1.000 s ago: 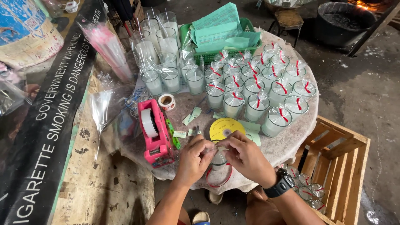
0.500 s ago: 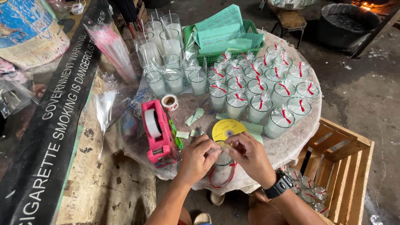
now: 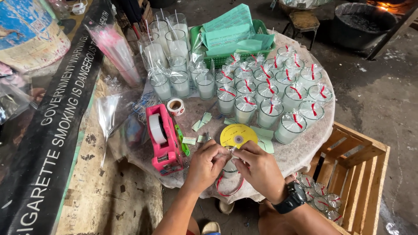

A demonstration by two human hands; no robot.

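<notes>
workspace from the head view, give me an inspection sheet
surface: round cloth-covered table.
job's things: small glass with a red ribbon loop at the table edge, pinched by both hands.
clutter: pink tape dispenser, yellow disc, wrapped candle glasses, green basket of papers.
hands: left hand and right hand meet on the glass.
cables: nothing seen.
surroundings: wooden crate, black banner, concrete floor.
</notes>
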